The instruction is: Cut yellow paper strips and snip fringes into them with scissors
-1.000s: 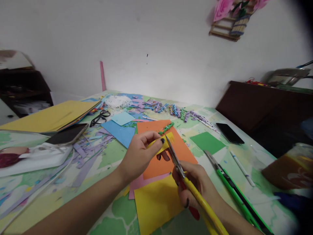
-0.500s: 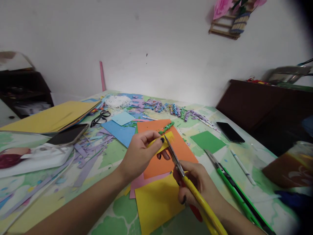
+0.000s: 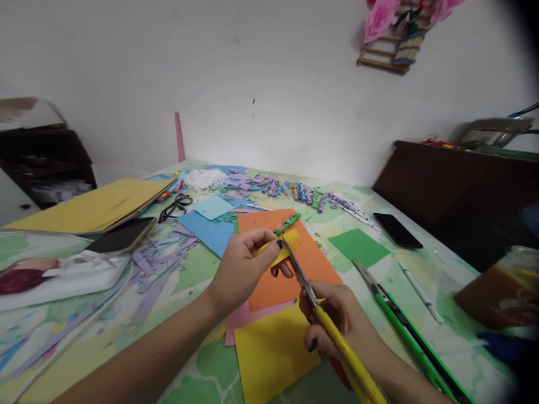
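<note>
Before you spreads a green-and-white patterned surface [image 3: 202, 387]. On it lie a flat orange rectangular paper sheet [image 3: 269, 289] and, nearer you, a flat bright-yellow paper sheet [image 3: 269, 350]. Your right-hand grip [image 3: 351, 317] is wrapped around long metal scissors with yellow and red handles [image 3: 337, 338], blades pointing away from you. Your left-hand grip [image 3: 242, 266] pinches a small yellow paper strip [image 3: 292, 239], finely slit towards its right end, above the orange sheet, at the scissors' tips.

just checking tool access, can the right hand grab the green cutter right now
Probably not directly: the right hand holds scissors, though the green cutter lies close by, with its blade end uncovered.
</note>
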The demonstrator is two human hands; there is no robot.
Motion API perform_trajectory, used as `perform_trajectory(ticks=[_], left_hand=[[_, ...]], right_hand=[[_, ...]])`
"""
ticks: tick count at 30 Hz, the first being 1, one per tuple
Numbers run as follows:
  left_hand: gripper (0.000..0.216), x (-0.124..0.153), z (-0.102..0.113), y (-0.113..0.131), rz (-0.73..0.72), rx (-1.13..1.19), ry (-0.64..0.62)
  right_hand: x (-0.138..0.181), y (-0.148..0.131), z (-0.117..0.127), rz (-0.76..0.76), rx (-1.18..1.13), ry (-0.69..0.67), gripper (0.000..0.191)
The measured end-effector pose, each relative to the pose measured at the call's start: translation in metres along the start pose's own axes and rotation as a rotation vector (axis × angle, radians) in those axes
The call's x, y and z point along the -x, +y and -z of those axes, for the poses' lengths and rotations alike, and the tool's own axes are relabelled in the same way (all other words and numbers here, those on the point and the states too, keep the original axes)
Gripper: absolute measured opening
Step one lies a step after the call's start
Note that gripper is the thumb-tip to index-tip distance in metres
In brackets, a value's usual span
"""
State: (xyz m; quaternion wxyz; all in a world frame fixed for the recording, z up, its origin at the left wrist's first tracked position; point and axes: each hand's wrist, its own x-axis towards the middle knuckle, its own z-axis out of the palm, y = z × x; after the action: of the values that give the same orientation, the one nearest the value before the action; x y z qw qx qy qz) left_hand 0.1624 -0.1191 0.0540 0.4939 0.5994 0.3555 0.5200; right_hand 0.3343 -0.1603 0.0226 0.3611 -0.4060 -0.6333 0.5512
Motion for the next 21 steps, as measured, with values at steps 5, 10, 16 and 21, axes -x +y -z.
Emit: perform_trajectory(ticks=[5, 10, 16, 21], left_hand=[[0.017, -0.0002, 0.0006, -0.0005, 0.005, 0.028, -0.019], [0.018, -0.0001, 0.0014, -0.001, 0.013, 0.03, -0.017], [0.02, 0.0001, 0.0018, -0.0012, 0.007, 0.023, -0.016], [0.02, -0.0004, 0.0019, -0.0028, -0.009, 0.015, -0.02]], right_hand=[[0.0, -0.0011, 0.0001, 0.013, 0.023, 0.01, 0.048], [0.0004, -0.0023, 0.0001, -0.011, 0.021, 0.0, 0.047], [0.0005, 0.0012, 0.001, 0.011, 0.042, 0.005, 0.047], [0.0015, 0.0022, 0.0018, 0.018, -0.016, -0.021, 0.049]])
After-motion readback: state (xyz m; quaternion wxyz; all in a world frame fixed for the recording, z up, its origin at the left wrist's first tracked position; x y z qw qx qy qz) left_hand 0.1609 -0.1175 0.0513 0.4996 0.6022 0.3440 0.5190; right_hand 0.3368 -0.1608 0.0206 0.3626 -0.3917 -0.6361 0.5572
